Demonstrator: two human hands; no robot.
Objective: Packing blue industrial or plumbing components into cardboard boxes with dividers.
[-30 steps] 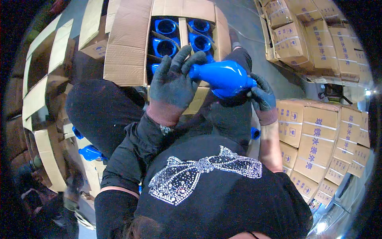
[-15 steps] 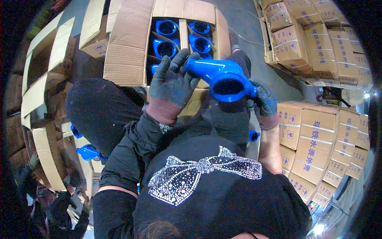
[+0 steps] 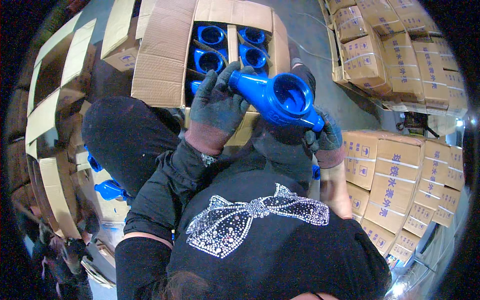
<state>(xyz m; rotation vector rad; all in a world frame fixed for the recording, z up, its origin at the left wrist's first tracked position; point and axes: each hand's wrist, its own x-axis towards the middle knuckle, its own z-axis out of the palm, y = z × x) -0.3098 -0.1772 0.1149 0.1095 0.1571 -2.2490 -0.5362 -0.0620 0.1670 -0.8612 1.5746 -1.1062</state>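
Note:
A glossy blue water meter housing [image 3: 264,100] is held up between my gloved hands, its wide round mouth facing up. My left hand [image 3: 216,107], in a dark coated glove, has its fingers closed about the threaded left end. My right hand [image 3: 328,136] grips the narrower right end. Just beyond them stands an open cardboard carton [image 3: 162,60]. Several similar blue housings [image 3: 210,61] sit inside it, split by cardboard dividers. The carton's near side is partly hidden by my left hand and the held housing.
Strapped cartons are stacked at the far right [image 3: 407,65] and near right [image 3: 395,175]. More open cartons [image 3: 47,120] line the left. Loose blue housings [image 3: 110,190] lie beside my left leg. Another person [image 3: 65,265] is at the lower left.
The housing has been turned in my hands. Its round mouth has rolled from facing me to facing up, and its right end sits slightly lower. Both hands keep their hold.

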